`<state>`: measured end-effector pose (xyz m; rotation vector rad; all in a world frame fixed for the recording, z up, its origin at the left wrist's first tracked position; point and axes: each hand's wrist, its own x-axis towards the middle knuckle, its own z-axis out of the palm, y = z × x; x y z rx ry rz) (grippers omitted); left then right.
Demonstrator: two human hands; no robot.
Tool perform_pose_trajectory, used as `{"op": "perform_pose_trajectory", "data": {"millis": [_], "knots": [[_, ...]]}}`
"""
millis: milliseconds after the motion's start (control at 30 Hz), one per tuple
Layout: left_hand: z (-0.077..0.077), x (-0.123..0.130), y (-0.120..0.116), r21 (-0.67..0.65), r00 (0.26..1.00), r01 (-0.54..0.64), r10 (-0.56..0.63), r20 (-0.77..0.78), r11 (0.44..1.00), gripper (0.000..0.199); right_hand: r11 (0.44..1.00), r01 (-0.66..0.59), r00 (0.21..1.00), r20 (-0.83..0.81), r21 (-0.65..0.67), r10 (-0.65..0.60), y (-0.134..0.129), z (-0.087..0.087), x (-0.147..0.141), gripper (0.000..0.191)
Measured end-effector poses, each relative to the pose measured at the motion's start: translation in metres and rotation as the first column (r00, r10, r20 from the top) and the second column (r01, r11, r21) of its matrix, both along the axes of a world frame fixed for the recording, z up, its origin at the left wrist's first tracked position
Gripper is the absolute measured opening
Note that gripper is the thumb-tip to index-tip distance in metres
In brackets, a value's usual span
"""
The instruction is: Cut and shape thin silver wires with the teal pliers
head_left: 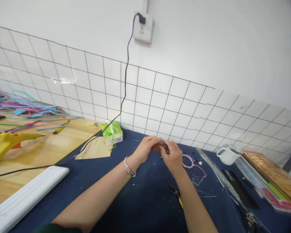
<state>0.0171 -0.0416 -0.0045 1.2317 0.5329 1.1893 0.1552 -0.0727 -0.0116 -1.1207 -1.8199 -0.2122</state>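
A small dark, shiny wire-like piece point(164, 145) is pinched between my two hands above the dark blue cloth point(145, 200). My left hand point(147, 147) is closed on its left end, with a silver bracelet point(129, 166) on the wrist. On the right side, my right hand point(171, 154) closes its fingers round the same piece. The fingers hide much of its shape. Pliers with a yellow handle point(180, 202) lie beside my right forearm. A white ring-shaped coil point(188, 161) with pink wire rests to the right of my right hand.
Left: a yellow glue gun point(11, 142), a white bar point(29, 197) and a tissue pack point(112, 132) on brown paper point(94, 149). Right: long wires point(213, 168), a white mug point(228, 156), a black case point(241, 189) and books point(276, 174). A black cord point(126, 77) hangs from the wall socket point(143, 30).
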Motion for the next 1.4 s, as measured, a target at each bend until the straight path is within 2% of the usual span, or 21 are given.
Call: {"op": "perform_pose_trajectory", "data": {"millis": [267, 533, 867, 1133, 1200, 1333, 1400], "knots": [[0.004, -0.002, -0.001, -0.082, 0.999, 0.047, -0.046, 0.013, 0.996, 0.021, 1.000, -0.018, 1.000, -0.021, -0.024, 0.017, -0.003, 0.000, -0.001, 0.021], [0.000, -0.002, 0.002, -0.056, 0.999, 0.042, -0.041, 0.028, 0.998, 0.021, 0.975, -0.122, 0.977, -0.193, -0.184, 0.086, -0.007, 0.008, -0.004, 0.020], [0.007, -0.009, 0.003, 0.191, 0.993, 0.074, -0.055, -0.107, 0.979, 0.023, 0.973, -0.140, 0.972, -0.214, -0.185, 0.099, -0.008, 0.007, 0.000, 0.020], [0.011, -0.009, -0.002, 0.348, 0.956, -0.043, 0.140, -0.259, 0.936, 0.022, 0.974, -0.125, 0.958, -0.277, -0.191, 0.069, -0.005, 0.003, 0.000, 0.024], [0.011, -0.009, -0.002, 0.345, 0.951, -0.061, 0.159, -0.264, 0.937, 0.021, 0.973, -0.110, 0.948, -0.316, -0.204, 0.041, -0.005, 0.003, 0.000, 0.022], [0.008, -0.010, 0.001, 0.261, 0.979, -0.040, 0.090, -0.184, 0.964, 0.014, 0.964, -0.106, 0.920, -0.391, -0.242, 0.003, -0.007, 0.004, -0.001, 0.019], [0.006, -0.009, 0.002, 0.240, 0.982, -0.057, 0.099, -0.164, 0.969, 0.011, 0.960, -0.113, 0.904, -0.427, -0.256, -0.007, -0.008, 0.006, -0.001, 0.019]]}}
